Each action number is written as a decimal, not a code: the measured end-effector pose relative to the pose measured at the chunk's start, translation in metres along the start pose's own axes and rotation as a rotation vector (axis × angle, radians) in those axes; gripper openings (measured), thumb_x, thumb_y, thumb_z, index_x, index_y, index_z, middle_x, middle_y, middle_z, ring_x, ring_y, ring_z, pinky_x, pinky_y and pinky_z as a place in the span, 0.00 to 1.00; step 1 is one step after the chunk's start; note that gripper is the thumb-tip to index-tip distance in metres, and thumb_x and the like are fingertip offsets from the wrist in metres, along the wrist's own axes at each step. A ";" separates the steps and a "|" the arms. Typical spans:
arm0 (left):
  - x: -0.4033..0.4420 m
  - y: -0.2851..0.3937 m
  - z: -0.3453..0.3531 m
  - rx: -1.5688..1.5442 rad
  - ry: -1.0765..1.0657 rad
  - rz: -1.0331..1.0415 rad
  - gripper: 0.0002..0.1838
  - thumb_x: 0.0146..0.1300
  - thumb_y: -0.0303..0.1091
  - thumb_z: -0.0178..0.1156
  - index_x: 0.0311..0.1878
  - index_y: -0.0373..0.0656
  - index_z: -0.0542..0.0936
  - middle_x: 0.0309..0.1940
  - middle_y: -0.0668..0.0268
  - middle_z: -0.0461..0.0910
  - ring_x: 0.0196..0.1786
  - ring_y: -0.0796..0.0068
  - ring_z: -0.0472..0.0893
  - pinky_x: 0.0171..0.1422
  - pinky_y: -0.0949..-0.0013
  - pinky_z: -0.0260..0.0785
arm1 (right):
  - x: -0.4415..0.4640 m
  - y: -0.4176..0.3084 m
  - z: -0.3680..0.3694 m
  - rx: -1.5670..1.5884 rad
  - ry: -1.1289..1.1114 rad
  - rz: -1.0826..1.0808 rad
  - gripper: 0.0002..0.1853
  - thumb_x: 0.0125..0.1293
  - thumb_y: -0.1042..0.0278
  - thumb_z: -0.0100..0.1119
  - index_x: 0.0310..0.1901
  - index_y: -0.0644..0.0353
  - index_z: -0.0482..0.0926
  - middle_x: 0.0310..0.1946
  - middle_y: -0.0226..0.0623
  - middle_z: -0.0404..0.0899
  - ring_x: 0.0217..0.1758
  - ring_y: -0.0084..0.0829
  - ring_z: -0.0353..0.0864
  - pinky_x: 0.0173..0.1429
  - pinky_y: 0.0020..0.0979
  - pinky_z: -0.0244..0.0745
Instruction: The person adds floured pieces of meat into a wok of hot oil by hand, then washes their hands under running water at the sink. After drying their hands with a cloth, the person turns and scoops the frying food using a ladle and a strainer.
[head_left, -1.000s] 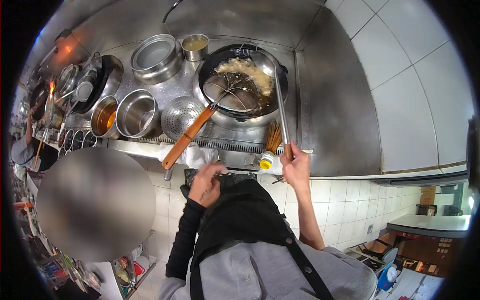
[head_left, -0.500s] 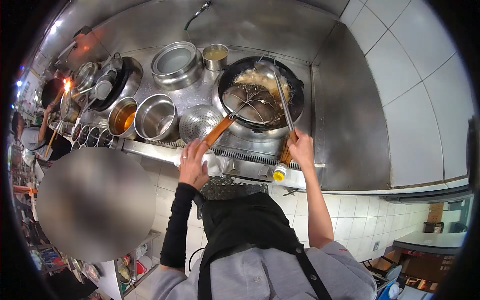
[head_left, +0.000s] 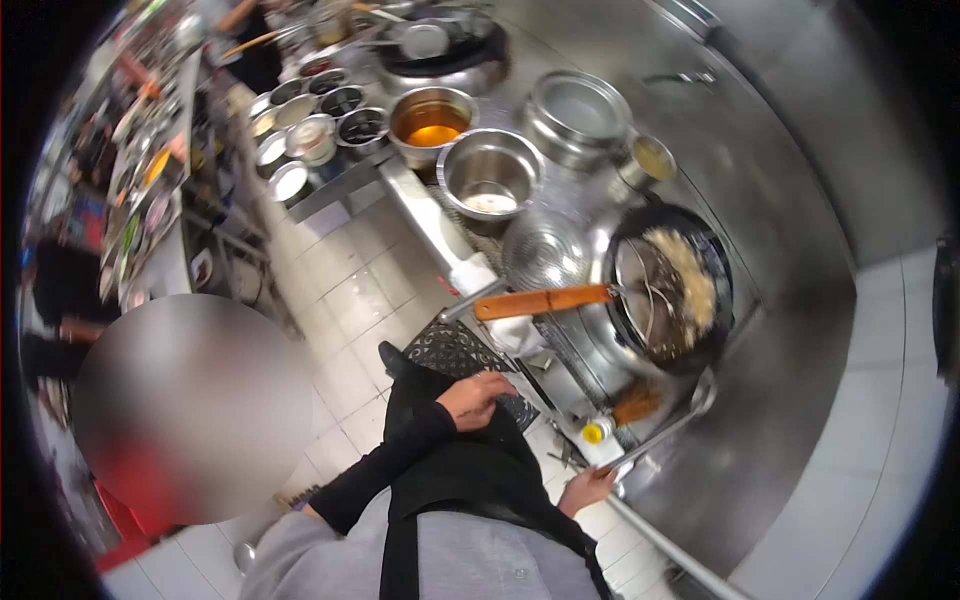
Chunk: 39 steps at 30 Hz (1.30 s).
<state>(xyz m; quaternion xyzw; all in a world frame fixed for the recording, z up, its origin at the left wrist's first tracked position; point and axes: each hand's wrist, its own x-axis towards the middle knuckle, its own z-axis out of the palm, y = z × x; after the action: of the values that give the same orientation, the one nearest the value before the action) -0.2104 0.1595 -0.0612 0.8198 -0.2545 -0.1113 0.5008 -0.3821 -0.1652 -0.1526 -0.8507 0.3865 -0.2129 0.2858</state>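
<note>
My right hand (head_left: 586, 490) grips the handle of a long metal ladle (head_left: 650, 440), whose bowl lies beside the wok near the steel side wall. My left hand (head_left: 475, 402) is in front of my apron, away from the stove, with fingers loosely extended and nothing in them. A black wok (head_left: 722, 325) holds dark oil and pale, foamy food (head_left: 692, 275). Across the wok rests a wire strainer (head_left: 648, 300); its wooden handle (head_left: 545, 301) juts out past the stove's front edge, with no hand on it.
Left of the wok stand a perforated steel bowl (head_left: 545, 250), a steel pot (head_left: 490, 172), and a pot of orange liquid (head_left: 432, 122). A yellow-capped bottle (head_left: 597, 431) and a bamboo brush (head_left: 637, 402) lie near the front edge. Other people are at the left.
My left hand has let go of the strainer handle and drawn back to my apron. My right hand has lifted the ladle out of the wok and to its side. The view has turned left.
</note>
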 end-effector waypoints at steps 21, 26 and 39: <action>-0.053 -0.051 -0.158 -0.015 0.123 0.088 0.17 0.65 0.28 0.55 0.55 0.39 0.81 0.54 0.53 0.82 0.57 0.50 0.82 0.62 0.52 0.74 | -0.029 -0.213 0.229 -0.246 -1.200 -0.533 0.35 0.76 0.62 0.51 0.73 0.82 0.55 0.73 0.72 0.59 0.73 0.65 0.66 0.71 0.50 0.72; -0.099 -0.032 -0.239 0.299 0.338 -0.174 0.21 0.78 0.46 0.49 0.45 0.41 0.87 0.42 0.52 0.86 0.50 0.50 0.84 0.64 0.49 0.69 | -0.094 -0.343 0.287 -0.231 -1.551 -0.731 0.34 0.76 0.61 0.50 0.73 0.80 0.56 0.72 0.70 0.60 0.73 0.63 0.67 0.71 0.49 0.71; -0.262 -0.154 -0.325 0.072 0.252 -0.580 0.23 0.63 0.50 0.60 0.41 0.37 0.88 0.43 0.46 0.88 0.46 0.50 0.86 0.53 0.51 0.76 | -0.362 -0.485 0.348 -0.369 -2.230 -1.168 0.33 0.77 0.56 0.48 0.72 0.75 0.59 0.71 0.65 0.63 0.73 0.58 0.68 0.71 0.47 0.71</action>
<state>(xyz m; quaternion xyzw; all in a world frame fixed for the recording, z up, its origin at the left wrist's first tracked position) -0.2425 0.6033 -0.0618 0.8828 0.0503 -0.1377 0.4463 -0.1401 0.4903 -0.1478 -0.6378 -0.4693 0.5782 0.1967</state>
